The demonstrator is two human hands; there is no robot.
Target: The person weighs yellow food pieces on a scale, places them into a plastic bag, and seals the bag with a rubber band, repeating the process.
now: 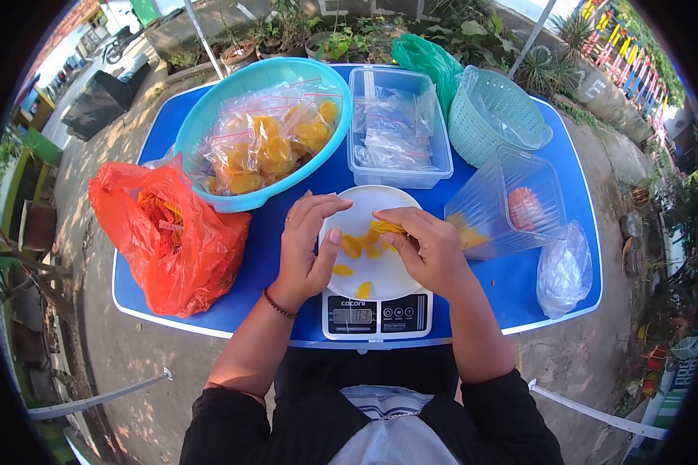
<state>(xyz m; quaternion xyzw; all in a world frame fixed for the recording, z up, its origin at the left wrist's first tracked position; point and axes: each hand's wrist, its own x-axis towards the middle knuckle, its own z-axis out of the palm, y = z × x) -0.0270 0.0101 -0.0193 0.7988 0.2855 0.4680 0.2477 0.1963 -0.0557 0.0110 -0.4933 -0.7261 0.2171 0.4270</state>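
Note:
A white plate (380, 198) rests on a digital kitchen scale (376, 316) near the table's front edge. Several flat yellow chips (351, 246) lie scattered on the plate. My right hand (426, 246) is over the plate's right side, fingers closed round a small bunch of yellow chips (384, 229). At the plate's left edge, my left hand (309, 240) holds nothing, its thumb apart from the fingers and its palm turned towards the chips. The scale's display is lit, but its digits are hard to read.
On the blue table (287, 310) stand a turquoise basin (265, 203) of bagged chips, a clear box (402, 177) of plastic bags, and a green basket (492, 116). A red bag (178, 256) sits left. A clear container (512, 198) lies tilted at right beside a bundled plastic bag (564, 271).

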